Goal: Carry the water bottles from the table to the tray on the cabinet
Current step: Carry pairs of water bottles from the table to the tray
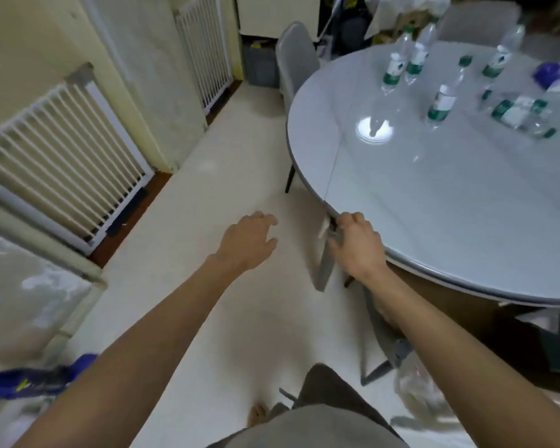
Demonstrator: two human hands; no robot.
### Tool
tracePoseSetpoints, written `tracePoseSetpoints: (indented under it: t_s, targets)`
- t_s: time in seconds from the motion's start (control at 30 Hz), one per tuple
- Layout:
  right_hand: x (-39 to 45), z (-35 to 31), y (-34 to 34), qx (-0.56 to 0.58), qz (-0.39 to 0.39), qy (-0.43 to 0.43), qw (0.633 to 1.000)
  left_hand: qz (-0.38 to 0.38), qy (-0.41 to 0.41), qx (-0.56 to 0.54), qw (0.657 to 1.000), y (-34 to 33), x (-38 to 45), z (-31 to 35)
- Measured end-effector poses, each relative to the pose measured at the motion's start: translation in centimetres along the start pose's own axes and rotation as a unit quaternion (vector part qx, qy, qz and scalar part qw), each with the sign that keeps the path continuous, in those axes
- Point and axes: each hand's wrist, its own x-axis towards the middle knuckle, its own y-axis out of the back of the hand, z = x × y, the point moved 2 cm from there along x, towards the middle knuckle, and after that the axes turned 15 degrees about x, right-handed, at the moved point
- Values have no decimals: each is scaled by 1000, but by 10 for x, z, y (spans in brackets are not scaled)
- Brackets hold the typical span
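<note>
Several clear water bottles with green-and-white labels are on the round grey-white table (450, 195) at the right. Some stand upright, such as one bottle (441, 105) and a pair of bottles (404, 67) farther back. Other bottles (520, 117) lie on their sides. Over the floor, left of the table, my left hand (251, 240) is stretched forward with its fingers spread and holds nothing. My right hand (356, 245) is at the table's near-left edge with loosely curled fingers and nothing in it. No tray is in view.
A grey chair back (325, 260) stands under the table edge beside my right hand, and another grey chair (296, 59) stands at the far side. White barred gates (65, 163) line the left wall. A marbled cabinet top (29, 299) with a blue item (39, 381) is at the near left. Pale floor runs between cabinet and table.
</note>
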Motion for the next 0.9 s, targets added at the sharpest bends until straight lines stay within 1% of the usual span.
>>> tracePoseSetpoints:
  t_s: [0.13, 0.23, 0.37, 0.43, 0.5, 0.63, 0.73, 0.83, 0.9]
  targets:
    - [62, 39, 19, 26, 58, -96, 993, -13, -102, -7, 995, 9, 111, 25]
    - [116, 70, 31, 33, 92, -146, 984, -5, -165, 15, 986, 8, 193, 48]
    - [190, 93, 53, 50, 113, -208, 970, -43, -215, 41, 975, 20, 291, 69]
    - [227, 101, 63, 43, 118, -213, 969, -40, -235, 62, 969, 32, 339, 75]
    - [261, 105, 73, 44, 127, -230, 964, -35, -247, 59, 967, 43, 385, 78]
    - [317, 121, 82, 41, 141, -268, 952, -44, -289, 68, 954, 49, 473, 87]
    - [359, 136, 84, 63, 158, -322, 931, -57, -337, 81, 936, 44, 539, 97]
    - [399, 144, 86, 78, 198, -358, 909, -70, -393, 105, 911, 42, 600, 106]
    - [428, 145, 90, 109, 237, -394, 881, -82, -432, 115, 891, 48, 641, 112]
